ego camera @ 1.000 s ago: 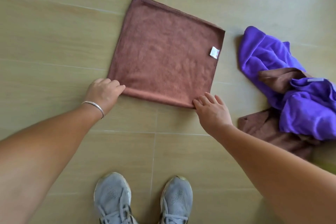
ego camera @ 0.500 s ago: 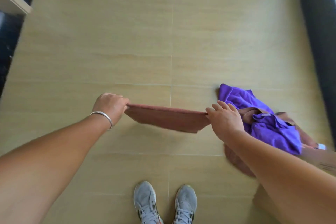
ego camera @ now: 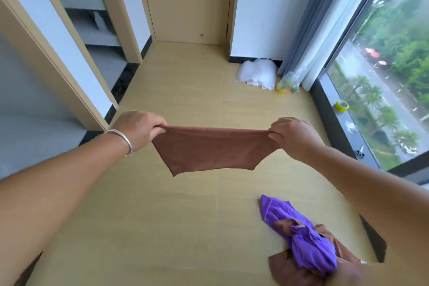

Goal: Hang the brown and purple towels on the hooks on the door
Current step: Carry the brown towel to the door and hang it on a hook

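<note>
A brown towel (ego camera: 213, 148) hangs in the air, stretched between my hands. My left hand (ego camera: 139, 129) pinches its left top corner and my right hand (ego camera: 293, 137) pinches its right top corner. A crumpled purple towel (ego camera: 304, 237) lies on the floor at the lower right, tangled with more brown towel cloth (ego camera: 292, 267). The closed wooden door (ego camera: 188, 0) stands at the far end of the room. Only its lower part shows, and no hooks are in view.
A white bundle (ego camera: 256, 74) and a clear bag (ego camera: 289, 82) lie by the far wall near the curtain (ego camera: 311, 30). A yellow tape roll (ego camera: 341, 106) sits on the window sill on the right. Open doorways (ego camera: 76, 37) line the left side.
Both hands gripped the folded brown towel's near edge on the floor and lifted it up. My view rose from the floor to the room and the door ahead.
</note>
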Demonstrator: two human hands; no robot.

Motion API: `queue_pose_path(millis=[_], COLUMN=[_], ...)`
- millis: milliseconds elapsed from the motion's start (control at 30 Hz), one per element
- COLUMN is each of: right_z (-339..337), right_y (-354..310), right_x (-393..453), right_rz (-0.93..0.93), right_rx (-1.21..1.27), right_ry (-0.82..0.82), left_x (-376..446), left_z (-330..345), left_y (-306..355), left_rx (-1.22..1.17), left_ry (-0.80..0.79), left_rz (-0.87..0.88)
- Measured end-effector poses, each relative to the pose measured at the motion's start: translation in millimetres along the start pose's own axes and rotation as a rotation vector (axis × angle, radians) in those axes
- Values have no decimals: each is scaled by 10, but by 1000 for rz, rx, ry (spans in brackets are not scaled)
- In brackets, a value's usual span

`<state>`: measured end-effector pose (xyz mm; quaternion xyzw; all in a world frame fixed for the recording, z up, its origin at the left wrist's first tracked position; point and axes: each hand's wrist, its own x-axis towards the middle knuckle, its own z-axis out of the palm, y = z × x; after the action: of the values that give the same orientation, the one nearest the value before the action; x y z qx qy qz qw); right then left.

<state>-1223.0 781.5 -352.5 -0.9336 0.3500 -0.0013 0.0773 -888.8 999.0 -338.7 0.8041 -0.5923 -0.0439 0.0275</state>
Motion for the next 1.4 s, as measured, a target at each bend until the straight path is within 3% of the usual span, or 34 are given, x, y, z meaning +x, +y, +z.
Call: queue_pose_path(millis=[267, 467, 800, 1067, 1400], right_z=[-2368, -3448, -4016, -4238, -4442], right_y=[-529, -992, -1441, -1342, -951], right_x=[277, 396, 736, 1632, 3495], right_rz=[-39, 8, -36, -36, -73], right_rx=[-165, -117, -2, -229, -220], right_ry=[293, 537, 760, 789, 731], left_x=[80, -12, 133, 934, 2398], left_z=[-2194, -3376, -4168, -4351, -4524], left_y=[36, -46, -498, -899, -1369], left_rx=[203, 250, 277, 317, 427], left_ry=[148, 337, 671, 682, 674], left_rz=[-56, -124, -135, -130, -197])
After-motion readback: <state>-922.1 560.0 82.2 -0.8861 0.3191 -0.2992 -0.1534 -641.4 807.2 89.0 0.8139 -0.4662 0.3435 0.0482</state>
